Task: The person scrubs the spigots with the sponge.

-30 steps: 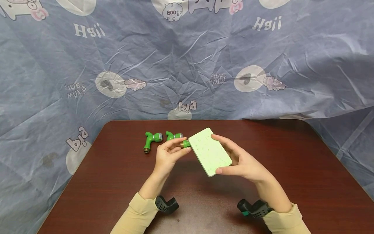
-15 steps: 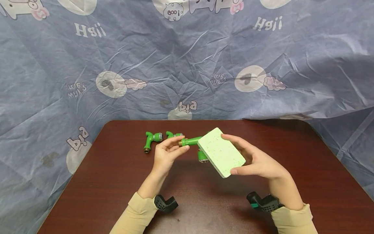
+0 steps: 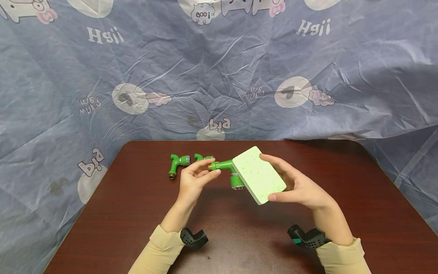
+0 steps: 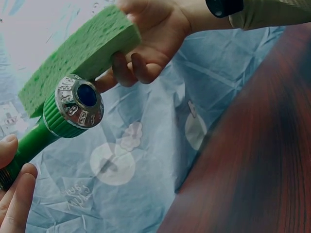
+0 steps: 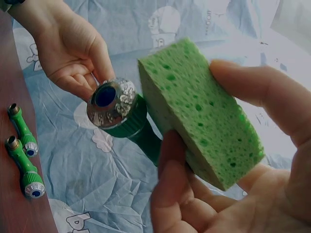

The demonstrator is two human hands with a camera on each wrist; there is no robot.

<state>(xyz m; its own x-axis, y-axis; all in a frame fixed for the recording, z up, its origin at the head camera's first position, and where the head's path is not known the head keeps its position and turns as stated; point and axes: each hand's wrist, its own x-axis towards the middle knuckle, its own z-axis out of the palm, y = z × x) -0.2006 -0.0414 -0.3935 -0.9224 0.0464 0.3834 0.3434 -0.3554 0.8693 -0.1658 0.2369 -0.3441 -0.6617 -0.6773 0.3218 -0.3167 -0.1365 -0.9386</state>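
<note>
My left hand [image 3: 192, 182] pinches a green tap [image 3: 224, 165] by its brass threaded end, above the table. In the left wrist view the tap's ribbed knob [image 4: 65, 114] shows a silver face with a blue centre. A light green sponge [image 3: 259, 176] is gripped in my right hand [image 3: 297, 186], thumb on one edge and fingers on the other. Sponge and tap overlap in the head view, which hides the tap's far end. The right wrist view has the porous sponge [image 5: 199, 114] right beside the tap's knob [image 5: 116, 109]; contact between them I cannot tell.
Two more green taps lie on the dark wooden table [image 3: 137, 220]: one tap [image 3: 176, 165] at the back left, another tap [image 3: 202, 157] partly behind my left hand. A blue printed cloth [image 3: 219, 76] hangs behind the table.
My right hand has moved the sponge to the right, then slightly back up and left, uncovering more of the tap and its knob. The left hand has barely shifted, still pinching the tap.
</note>
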